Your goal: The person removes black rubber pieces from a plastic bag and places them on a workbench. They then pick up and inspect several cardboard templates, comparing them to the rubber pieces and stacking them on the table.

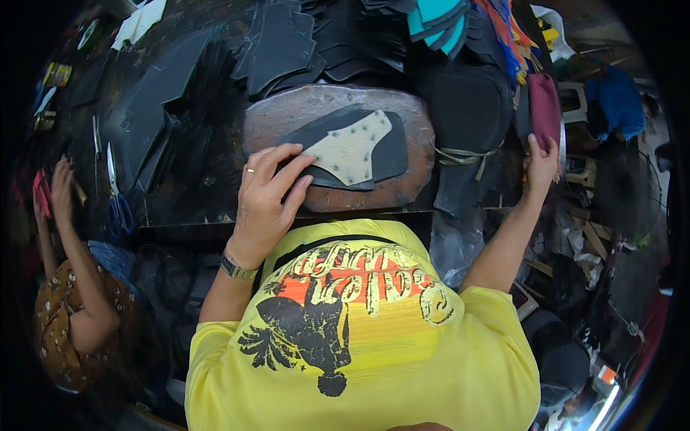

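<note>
A cream pattern piece (pixel 352 152) with dark spots lies on dark flat sheets (pixel 392 154), on a worn brown board (pixel 334 199). My left hand (pixel 269 194), with a ring and a wristwatch, rests at the left end of these sheets. Its fingers are spread, the tips touching the sheet beside the pattern's left point. Out at the right table edge is my right hand (pixel 540 164), two fingers apart at the lower end of a maroon roll-like piece (pixel 544 108). The underside of that hand is hidden.
Stacks of black cut pieces (pixel 277 43) lie behind the board, with teal pieces (pixel 445 25) at the back right. A tied black bundle (pixel 467 115) stands right of the board. Blue-handled scissors (pixel 118 201) lie left. Another person's hand (pixel 63 190) works at far left.
</note>
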A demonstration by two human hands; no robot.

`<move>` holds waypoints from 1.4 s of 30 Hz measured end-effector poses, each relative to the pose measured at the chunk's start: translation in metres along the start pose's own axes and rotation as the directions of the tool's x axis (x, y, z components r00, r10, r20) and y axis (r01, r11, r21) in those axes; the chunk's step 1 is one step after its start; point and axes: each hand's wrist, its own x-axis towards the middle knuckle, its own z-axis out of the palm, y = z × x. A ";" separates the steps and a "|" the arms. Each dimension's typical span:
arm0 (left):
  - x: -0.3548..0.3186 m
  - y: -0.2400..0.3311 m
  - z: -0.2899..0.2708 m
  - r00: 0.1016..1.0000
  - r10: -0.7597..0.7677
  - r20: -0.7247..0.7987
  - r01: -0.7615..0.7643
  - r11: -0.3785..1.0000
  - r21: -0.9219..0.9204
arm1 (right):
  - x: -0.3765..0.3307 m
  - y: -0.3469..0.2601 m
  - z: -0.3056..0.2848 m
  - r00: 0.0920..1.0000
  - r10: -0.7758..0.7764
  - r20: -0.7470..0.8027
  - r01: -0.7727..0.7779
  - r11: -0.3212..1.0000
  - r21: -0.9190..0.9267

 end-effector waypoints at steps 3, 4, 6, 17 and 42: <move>0.006 -0.004 -0.002 1.000 -0.006 -0.013 0.007 0.998 0.057 | -0.022 -0.019 0.004 0.979 -0.171 -0.112 0.119 0.923 -0.366; 0.008 -0.005 -0.003 1.000 0.000 -0.012 0.001 0.998 0.065 | -0.026 -0.035 0.009 0.980 -0.181 -0.088 0.170 0.978 -0.121; 0.012 -0.006 -0.005 1.000 -0.017 0.006 0.016 0.998 0.067 | -0.043 -0.073 0.016 0.965 -0.259 0.039 0.245 0.945 0.215; 0.023 -0.011 -0.007 1.000 0.008 -0.010 -0.007 0.995 0.096 | -0.158 -0.139 0.105 0.488 -0.436 0.756 0.570 0.815 0.102; 0.011 0.018 0.013 0.967 0.152 0.205 -0.164 0.985 0.047 | -0.155 -0.123 0.115 0.582 -0.479 0.657 0.495 0.850 0.181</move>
